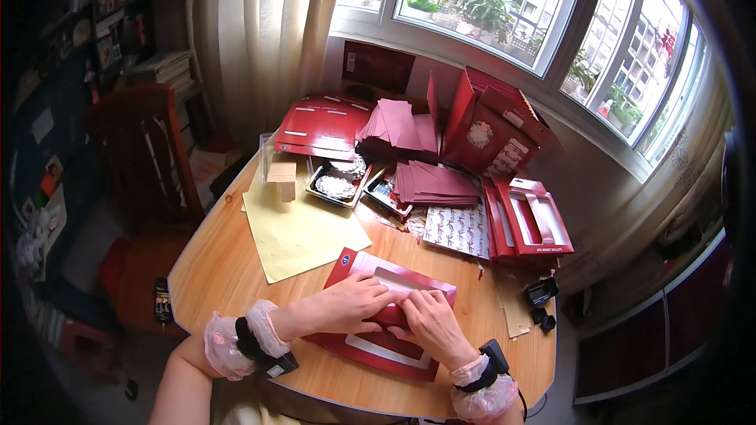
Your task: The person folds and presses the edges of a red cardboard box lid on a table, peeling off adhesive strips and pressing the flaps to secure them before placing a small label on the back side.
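On the wooden table in front of me lies a red cardboard box blank [394, 360] with cut-out windows. It is partly folded, and a raised flap runs along its middle. My left hand [350, 304] comes in from the left with its fingers closed on this fold. Beside it, almost touching, my right hand [431, 324] has bent fingers and thumb closed on the same fold. The hands cover part of the crease. Both wrists wear pink frilly cuffs with black straps.
Yellow paper [295, 236] lies beyond my left hand, with a small cardboard block [282, 179] on it. Black trays [335, 189], pink-red card stacks [437, 184], a patterned sheet [457, 230] and finished red window boxes [535, 220] stand farther back. Small black parts [542, 291] sit at the right edge.
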Motion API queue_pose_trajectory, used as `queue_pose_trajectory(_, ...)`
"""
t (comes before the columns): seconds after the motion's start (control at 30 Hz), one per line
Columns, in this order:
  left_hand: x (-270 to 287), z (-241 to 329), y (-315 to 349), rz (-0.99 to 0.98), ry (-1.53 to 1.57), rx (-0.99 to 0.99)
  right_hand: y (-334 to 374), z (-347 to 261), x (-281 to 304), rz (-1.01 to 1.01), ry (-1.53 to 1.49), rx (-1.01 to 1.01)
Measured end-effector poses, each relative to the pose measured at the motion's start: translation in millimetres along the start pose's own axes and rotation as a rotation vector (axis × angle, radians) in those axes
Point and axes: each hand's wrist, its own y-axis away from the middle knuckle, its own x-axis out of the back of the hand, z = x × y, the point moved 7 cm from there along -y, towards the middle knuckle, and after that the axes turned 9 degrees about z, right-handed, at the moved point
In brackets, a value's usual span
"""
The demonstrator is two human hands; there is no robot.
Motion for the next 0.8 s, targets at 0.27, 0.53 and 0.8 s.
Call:
queue_pose_trajectory(0.27, -3, -6, -1, -0.063, -0.139, -0.012, 3, -1, 12, 0.010, -0.061, -0.040)
queue_pose_trajectory(0.53, -5, -9, 6, -0.038, -0.100, -0.078, 10, 2, 14, -0.090, -0.071, -0.018)
queue_pose_trajectory(0.8, -2, -10, 10, -0.012, -0.065, -0.071, 10, -1, 16, -0.082, 0.014, 0.039)
